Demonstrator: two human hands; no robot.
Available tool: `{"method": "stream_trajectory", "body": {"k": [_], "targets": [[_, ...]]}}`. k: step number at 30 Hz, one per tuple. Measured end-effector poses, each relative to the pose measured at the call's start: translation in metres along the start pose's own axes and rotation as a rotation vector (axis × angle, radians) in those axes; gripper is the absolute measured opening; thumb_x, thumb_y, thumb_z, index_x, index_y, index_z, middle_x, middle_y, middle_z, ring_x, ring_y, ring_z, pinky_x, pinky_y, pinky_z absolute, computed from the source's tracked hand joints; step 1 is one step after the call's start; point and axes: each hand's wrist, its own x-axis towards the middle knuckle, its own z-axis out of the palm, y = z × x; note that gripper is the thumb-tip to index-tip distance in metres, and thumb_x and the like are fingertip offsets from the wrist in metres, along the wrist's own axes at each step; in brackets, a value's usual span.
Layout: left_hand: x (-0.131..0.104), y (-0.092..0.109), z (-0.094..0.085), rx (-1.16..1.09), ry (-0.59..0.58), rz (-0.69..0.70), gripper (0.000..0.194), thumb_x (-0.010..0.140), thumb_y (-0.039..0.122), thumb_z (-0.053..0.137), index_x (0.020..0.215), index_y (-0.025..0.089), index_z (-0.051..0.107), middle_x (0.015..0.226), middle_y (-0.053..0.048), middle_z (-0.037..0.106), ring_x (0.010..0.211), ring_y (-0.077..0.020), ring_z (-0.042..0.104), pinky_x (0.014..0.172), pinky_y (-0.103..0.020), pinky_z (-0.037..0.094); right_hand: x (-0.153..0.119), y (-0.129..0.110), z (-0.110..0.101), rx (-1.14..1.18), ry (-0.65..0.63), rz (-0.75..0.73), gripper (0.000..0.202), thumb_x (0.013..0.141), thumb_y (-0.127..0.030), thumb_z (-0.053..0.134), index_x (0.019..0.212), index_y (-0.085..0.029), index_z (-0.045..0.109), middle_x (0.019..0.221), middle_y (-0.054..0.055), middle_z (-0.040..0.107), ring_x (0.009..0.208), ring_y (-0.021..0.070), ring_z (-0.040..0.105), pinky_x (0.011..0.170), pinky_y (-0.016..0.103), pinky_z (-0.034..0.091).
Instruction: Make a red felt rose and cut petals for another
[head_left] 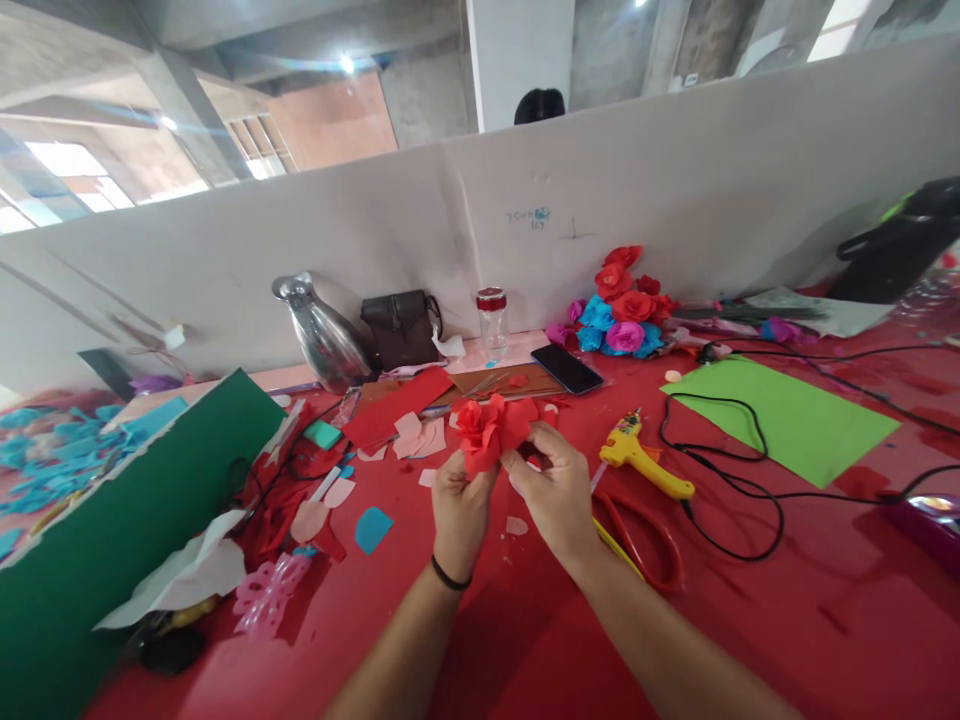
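Red paper rose: left hand pinches it low, probably for steadiness, while right hand pinches a petal.

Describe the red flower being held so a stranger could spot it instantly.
Start at the red table and find the left hand and right hand close together above its middle. Both hold a ruffled red flower. Unlike the red blooms in the multicoloured bunch by the partition, this one is in hand.
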Motion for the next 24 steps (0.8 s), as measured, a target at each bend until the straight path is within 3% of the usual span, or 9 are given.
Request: {"method": "stream_trajectory", "body": {"k": [5,10,14,17,20,24], "targets": [[0.0,-0.003,-0.001,-0.035,-0.042,-0.051,0.013,0.07,0.026,0.065,0.06,0.018,0.065,0.059,0.001,0.059,0.059,-0.0136,0.048,0.061,-0.025,0.041,0.002,0.004,-0.001,-0.119,-0.018,-0.03,0.012,0.079,-0.028,0.059,0.068,-0.022,0.062,0.073,0.001,0.057,0.073,0.0174,0.051,0.068,0.029,0.041],[0.002,-0.009,-0.002,0.002,-0.07,-0.103,0.015,0.068,0.024,0.066,0.055,0.017,0.064,0.054,0.002,0.057,0.058,-0.0131,0.049,0.06,-0.024,0.039,0.005,0.009,-0.002,-0.187,-0.011,0.029,0.016,0.076,-0.028,0.059,0.062,-0.021,0.056,0.071,0.0,0.055,0.073,0.0183,0.053,0.068,0.03,0.041],[0.006,-0.005,0.001,-0.315,-0.084,-0.305,0.015,0.066,0.029,0.071,0.06,0.016,0.067,0.059,0.0,0.061,0.06,-0.0114,0.051,0.062,-0.024,0.041,0.005,0.01,0.0,-0.145,0.011,0.065,0.014,0.077,-0.033,0.061,0.081,-0.021,0.066,0.085,0.004,0.064,0.081,0.0195,0.058,0.072,0.031,0.045],[0.011,0.0,0.002,-0.544,-0.015,-0.498,0.015,0.06,0.026,0.077,0.067,0.016,0.069,0.071,0.0,0.065,0.066,-0.0099,0.056,0.067,-0.022,0.043,0.003,0.011,0.002,-0.101,-0.007,0.101,0.022,0.08,-0.036,0.06,0.093,-0.02,0.065,0.095,0.006,0.068,0.087,0.0204,0.062,0.072,0.031,0.048],[0.016,0.002,0.0,-0.615,0.019,-0.597,0.019,0.057,0.023,0.079,0.069,0.016,0.068,0.074,0.0,0.065,0.068,-0.0093,0.057,0.067,-0.021,0.044,0.002,0.011,0.003,-0.023,-0.105,0.174,0.022,0.082,-0.039,0.058,0.091,-0.02,0.062,0.085,0.005,0.07,0.075,0.0189,0.065,0.066,0.03,0.05],[0.017,0.0,-0.002,-0.632,-0.04,-0.634,0.018,0.059,0.024,0.079,0.067,0.015,0.065,0.067,0.002,0.062,0.062,-0.0083,0.055,0.06,-0.021,0.042,0.001,0.012,0.003,-0.05,-0.145,0.196,0.021,0.082,-0.041,0.058,0.08,-0.021,0.059,0.063,0.001,0.066,0.057,0.0166,0.062,0.056,0.027,0.047]]}}
